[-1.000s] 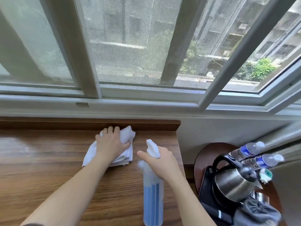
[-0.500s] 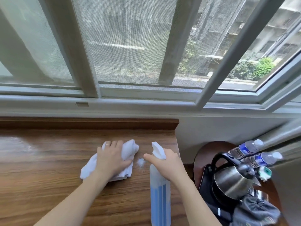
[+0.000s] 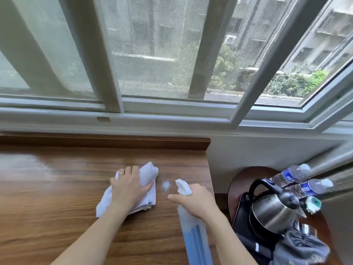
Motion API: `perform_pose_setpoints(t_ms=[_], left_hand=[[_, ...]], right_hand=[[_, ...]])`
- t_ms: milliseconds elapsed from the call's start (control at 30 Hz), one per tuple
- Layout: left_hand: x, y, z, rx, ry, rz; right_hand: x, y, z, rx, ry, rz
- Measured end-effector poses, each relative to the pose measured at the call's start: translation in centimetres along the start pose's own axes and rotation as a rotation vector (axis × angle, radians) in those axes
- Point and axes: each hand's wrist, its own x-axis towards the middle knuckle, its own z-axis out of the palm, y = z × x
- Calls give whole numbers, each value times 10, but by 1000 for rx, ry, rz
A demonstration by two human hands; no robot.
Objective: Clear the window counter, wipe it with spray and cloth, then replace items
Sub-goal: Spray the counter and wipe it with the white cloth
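wooden counter under window; round side table right

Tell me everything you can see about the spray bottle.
The spray bottle has a white trigger head and a translucent body, looking like plastic, with blue liquid showing as stripes down its length. The right hand grips its neck, forefinger stretched forward below the nozzle. It is tilted, nozzle aimed away from the person at the wooden counter, body running back to the bottom edge of the picture. A small white patch of spray lies just ahead of the nozzle.
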Motion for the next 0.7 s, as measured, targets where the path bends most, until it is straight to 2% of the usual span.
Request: perform_pose_setpoints(t_ms=[467, 700], left_hand=[[4, -1, 3, 29, 6, 30], [25, 7, 7, 27, 5, 13]], right_hand=[[-2, 9, -2, 32, -57, 20], [0, 6, -13, 54, 3, -26]])
